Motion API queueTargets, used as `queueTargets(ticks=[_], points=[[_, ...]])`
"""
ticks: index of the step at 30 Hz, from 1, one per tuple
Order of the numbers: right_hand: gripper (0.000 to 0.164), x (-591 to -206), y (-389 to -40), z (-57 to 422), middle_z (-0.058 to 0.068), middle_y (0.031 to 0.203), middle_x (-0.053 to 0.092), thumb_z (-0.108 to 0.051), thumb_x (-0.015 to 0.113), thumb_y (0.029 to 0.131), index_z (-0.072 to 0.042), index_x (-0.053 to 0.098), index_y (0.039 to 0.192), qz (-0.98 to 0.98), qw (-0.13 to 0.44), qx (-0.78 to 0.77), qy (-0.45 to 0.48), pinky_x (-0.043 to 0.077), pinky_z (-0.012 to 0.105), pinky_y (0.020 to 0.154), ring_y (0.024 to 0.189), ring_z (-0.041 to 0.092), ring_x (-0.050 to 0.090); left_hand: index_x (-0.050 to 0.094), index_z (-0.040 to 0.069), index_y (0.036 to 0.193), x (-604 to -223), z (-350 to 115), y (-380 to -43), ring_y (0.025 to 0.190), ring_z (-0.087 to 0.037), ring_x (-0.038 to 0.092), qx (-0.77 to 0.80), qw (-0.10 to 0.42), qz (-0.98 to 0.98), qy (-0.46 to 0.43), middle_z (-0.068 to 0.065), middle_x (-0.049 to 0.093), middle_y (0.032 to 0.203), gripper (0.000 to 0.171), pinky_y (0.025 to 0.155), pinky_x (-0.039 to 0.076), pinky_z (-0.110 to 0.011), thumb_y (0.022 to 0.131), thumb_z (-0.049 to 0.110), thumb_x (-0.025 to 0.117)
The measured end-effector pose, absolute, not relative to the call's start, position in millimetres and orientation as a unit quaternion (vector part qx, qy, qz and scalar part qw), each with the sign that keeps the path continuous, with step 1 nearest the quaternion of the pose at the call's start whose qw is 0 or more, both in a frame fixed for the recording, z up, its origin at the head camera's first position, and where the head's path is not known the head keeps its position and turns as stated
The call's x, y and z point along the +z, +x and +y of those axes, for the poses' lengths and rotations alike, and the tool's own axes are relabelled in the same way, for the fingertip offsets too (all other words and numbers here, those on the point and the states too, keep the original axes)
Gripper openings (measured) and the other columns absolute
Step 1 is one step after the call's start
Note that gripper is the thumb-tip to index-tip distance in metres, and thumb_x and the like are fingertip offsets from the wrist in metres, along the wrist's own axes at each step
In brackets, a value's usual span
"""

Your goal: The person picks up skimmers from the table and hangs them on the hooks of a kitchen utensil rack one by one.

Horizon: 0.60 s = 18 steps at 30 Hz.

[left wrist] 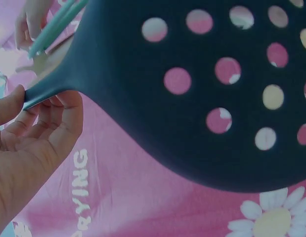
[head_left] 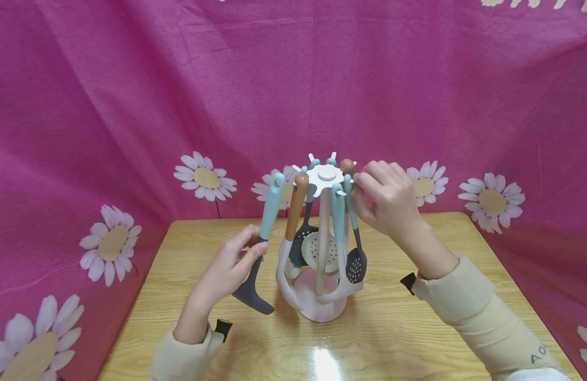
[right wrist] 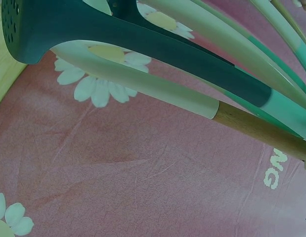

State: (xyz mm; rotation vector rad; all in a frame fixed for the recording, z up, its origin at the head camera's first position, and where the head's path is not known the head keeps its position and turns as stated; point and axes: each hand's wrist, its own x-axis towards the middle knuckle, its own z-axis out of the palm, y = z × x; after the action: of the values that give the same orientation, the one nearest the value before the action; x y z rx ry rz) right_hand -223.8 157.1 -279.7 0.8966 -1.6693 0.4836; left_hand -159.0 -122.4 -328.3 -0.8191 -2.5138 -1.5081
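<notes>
My left hand [head_left: 231, 264] pinches the dark neck of a slotted turner [head_left: 272, 203] with a mint handle, held tilted left of the utensil rack [head_left: 324, 180]. The left wrist view shows the turner's dark head [left wrist: 182, 123] with round holes, the thumb and fingers on its neck. At the rack's right side, my right hand [head_left: 386, 198] has curled fingers at the top of a mint-handled dark skimmer [head_left: 356, 264]. The finger contact there is partly hidden. In the right wrist view, a dark skimmer [right wrist: 157, 44] extends towards the right edge.
Several utensils hang round the rack, among them a wooden-handled white one [head_left: 293, 222] and a mint-handled white one [head_left: 338, 227]. The round pink base [head_left: 317, 309] stands on the wooden table [head_left: 393, 328]. A pink flowered cloth [head_left: 274, 79] hangs behind and beside it.
</notes>
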Motion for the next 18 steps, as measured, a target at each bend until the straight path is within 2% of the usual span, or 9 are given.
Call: queueTargets(ticks=[9, 18], points=[[0.015, -279.0, -223.7, 157.3, 0.008, 0.061, 0.047, -0.007, 0.044, 0.078, -0.001, 0.053, 0.067, -0.71, 0.557, 0.206, 0.379, 0.028, 0.035, 0.049, 0.05, 0.023, 0.038, 0.056, 0.003, 0.11, -329.8, -106.5, -154.1, 0.081, -0.019, 0.053, -0.489, 0.029, -0.823, -0.287, -0.01, 0.058, 0.09, 0.021, 0.073, 0.052, -0.03, 0.089, 0.006, 0.055], [0.015, -279.8, -223.2, 157.6, 0.008, 0.061, 0.047, -0.007, 0.044, 0.078, -0.001, 0.052, 0.067, -0.712, 0.555, 0.205, 0.378, 0.028, 0.034, 0.049, 0.05, 0.022, 0.037, 0.056, 0.006, 0.102, -332.5, -95.7, -149.0, 0.077, -0.016, 0.052, -0.475, 0.022, -0.825, -0.305, -0.004, 0.056, 0.084, 0.014, 0.063, 0.05, -0.025, 0.089, 0.008, 0.056]])
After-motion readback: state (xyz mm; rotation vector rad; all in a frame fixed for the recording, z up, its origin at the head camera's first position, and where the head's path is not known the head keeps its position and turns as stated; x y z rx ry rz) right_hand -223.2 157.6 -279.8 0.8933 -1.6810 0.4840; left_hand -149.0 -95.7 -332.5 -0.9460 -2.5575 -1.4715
